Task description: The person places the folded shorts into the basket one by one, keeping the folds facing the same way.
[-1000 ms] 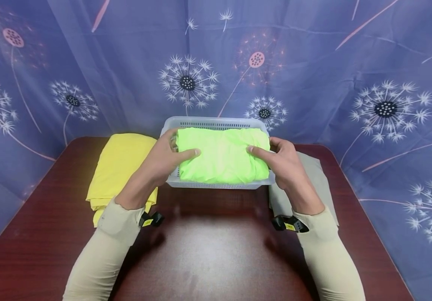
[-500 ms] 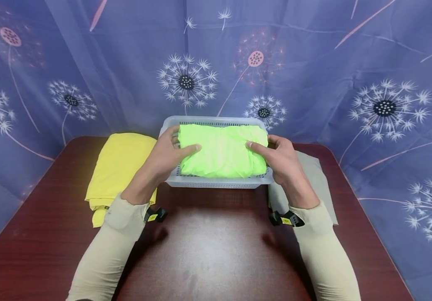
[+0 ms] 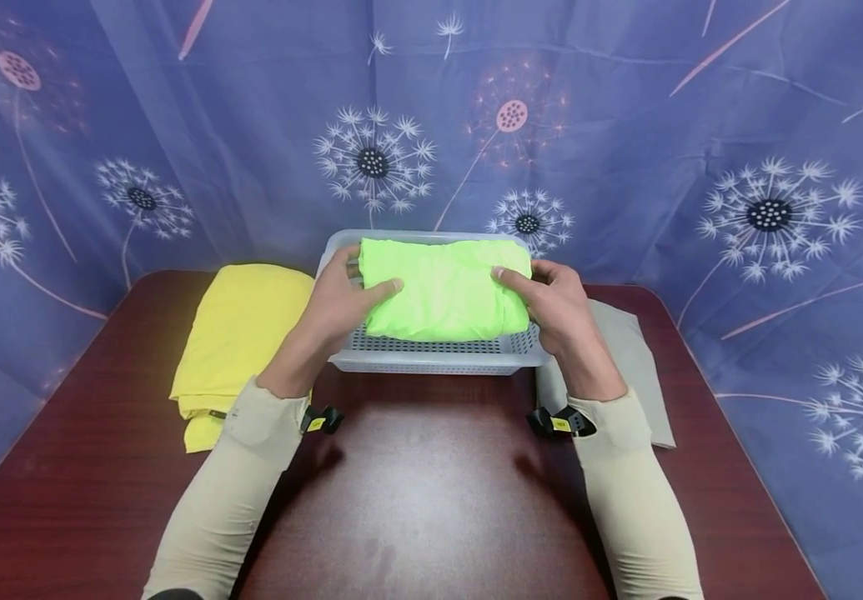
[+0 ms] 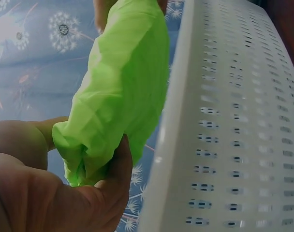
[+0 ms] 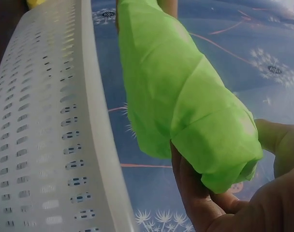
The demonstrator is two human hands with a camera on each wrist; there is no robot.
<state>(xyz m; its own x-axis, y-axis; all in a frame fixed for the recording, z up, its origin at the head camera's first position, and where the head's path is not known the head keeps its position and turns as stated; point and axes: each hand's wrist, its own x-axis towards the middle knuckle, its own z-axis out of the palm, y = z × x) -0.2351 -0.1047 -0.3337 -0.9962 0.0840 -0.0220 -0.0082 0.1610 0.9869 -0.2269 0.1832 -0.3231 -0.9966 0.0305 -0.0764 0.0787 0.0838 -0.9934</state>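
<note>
Green folded cloth (image 3: 446,293) is positioned above the white perforated basket (image 3: 434,361). I observe the left hand (image 3: 338,302) and right hand (image 3: 559,304) pinching the cloth's opposite ends, fingers closed to its thickness.

Both arms reach forward, sleeved, left forearm (image 3: 224,492) and right forearm (image 3: 629,500) angling inward from shoulder-width apart. Left hand (image 3: 337,300) and right hand (image 3: 562,304) about level, turned toward each other, well apart. Each in a pinch grip: left thumb (image 3: 382,292) and right thumb (image 3: 517,282) point inward on the near side, fingers (image 3: 346,257) bent behind.
</note>
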